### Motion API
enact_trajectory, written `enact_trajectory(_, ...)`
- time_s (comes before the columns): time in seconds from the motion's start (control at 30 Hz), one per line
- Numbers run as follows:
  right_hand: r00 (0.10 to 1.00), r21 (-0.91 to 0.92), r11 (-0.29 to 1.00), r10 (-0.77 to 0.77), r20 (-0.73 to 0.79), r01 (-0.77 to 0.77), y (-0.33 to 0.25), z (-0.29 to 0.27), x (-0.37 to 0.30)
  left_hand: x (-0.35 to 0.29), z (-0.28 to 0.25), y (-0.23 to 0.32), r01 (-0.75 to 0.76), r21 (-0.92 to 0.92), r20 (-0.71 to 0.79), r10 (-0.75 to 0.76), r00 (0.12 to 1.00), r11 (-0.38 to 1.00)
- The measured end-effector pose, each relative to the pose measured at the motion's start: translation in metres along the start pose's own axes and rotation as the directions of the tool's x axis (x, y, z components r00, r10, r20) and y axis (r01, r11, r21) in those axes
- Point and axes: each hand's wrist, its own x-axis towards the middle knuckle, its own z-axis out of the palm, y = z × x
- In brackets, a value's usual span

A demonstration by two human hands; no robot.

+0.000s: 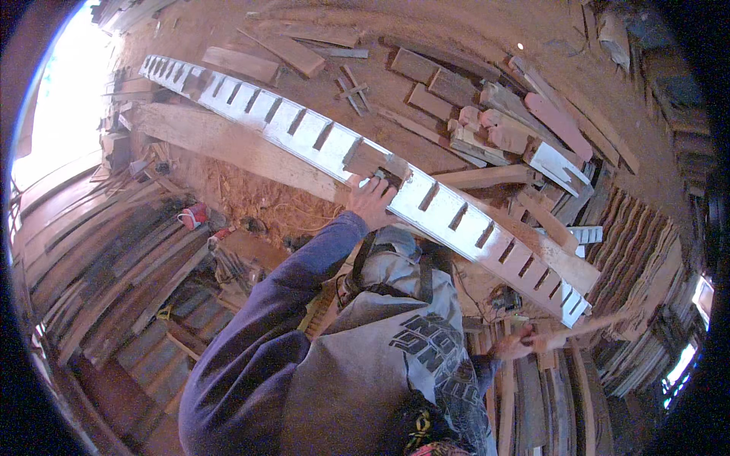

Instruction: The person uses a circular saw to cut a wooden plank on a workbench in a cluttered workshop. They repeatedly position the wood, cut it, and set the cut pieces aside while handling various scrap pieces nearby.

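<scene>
A long board with a bright whitish face runs diagonally from far left to near right, with several dark slots cut across it. Over its middle, my left hand has its fingers curled onto a small brown wooden block lying across the board. The fingertips are partly hidden there. Out to the right, below the board's near end, my right hand is closed around a long wooden stick. The stick is smeared by motion, so its far end is unclear. It is apart from the board.
A wide timber plank lies along the board's near side. Beyond it are scattered wood offcuts and a pile of cut pieces. Long stacked planks fill the left, and wavy-edged strips stand at right. A red-and-white object lies left.
</scene>
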Motion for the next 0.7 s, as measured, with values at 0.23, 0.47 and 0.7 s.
enact_trajectory(0.23,0.872,-0.015,0.925,-0.352,0.341,0.379,-0.098,0.066,-0.029,-0.002,0.014,-0.005,-0.035,0.078,-0.076,0.041,0.996,0.996)
enact_trajectory(0.47,0.781,0.174,0.976,-0.21,0.588,0.131,-0.16,0.064,-0.049,-0.002,0.017,-0.005,-0.017,0.061,-0.023,0.019,1.0,0.998)
enact_trajectory(0.7,0.824,0.102,0.976,-0.218,0.523,0.193,-0.156,0.073,-0.053,-0.02,-0.034,-0.058,-0.265,-0.174,-0.31,0.202,0.929,0.949)
